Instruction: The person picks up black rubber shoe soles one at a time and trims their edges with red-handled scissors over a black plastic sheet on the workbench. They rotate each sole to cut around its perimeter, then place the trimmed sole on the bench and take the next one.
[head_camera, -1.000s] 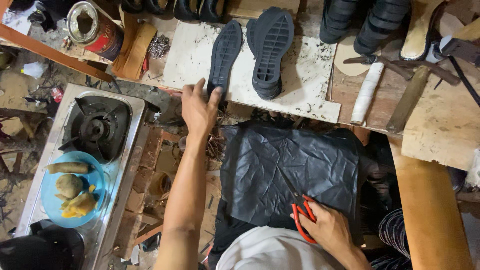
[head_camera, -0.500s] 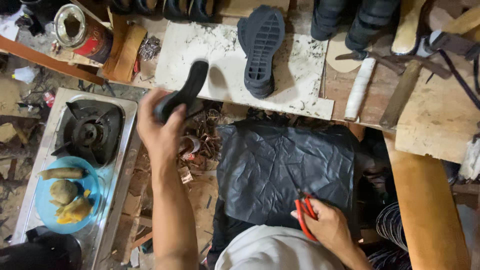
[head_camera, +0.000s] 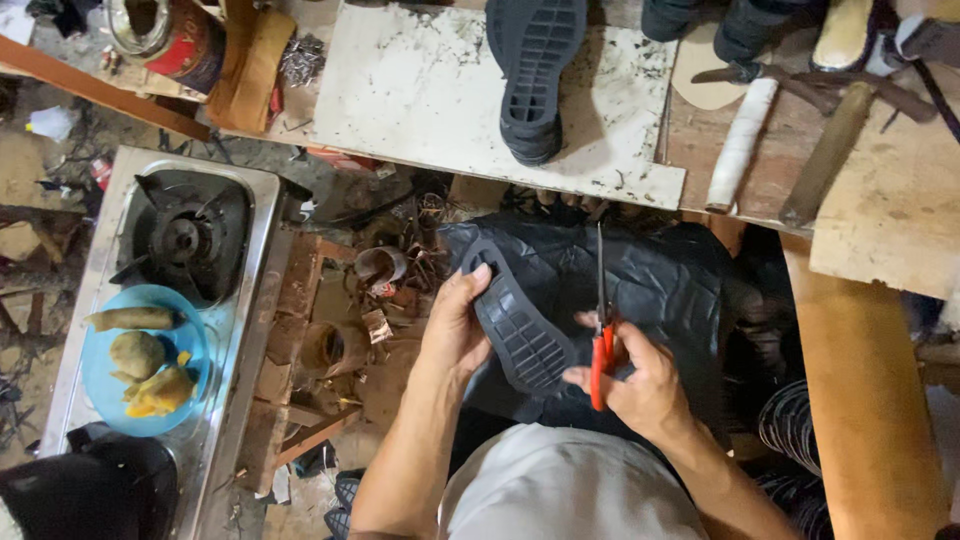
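A black shoe sole (head_camera: 515, 325) sits tread-up between the hands, over a sheet of black plastic (head_camera: 660, 290) spread across the person's lap. The left hand (head_camera: 455, 325) grips the sole's left edge, thumb on the tread and fingers curled beneath. The right hand (head_camera: 640, 385) is closed around the red handles of a pair of scissors (head_camera: 601, 330), blades pointing away from the body just right of the sole. Beyond the hands, a second black sole (head_camera: 533, 70) lies on the white counter (head_camera: 420, 90). Well left of the left hand stands a gas stove (head_camera: 185, 235), and nearer the body a blue plate (head_camera: 100, 400) of food.
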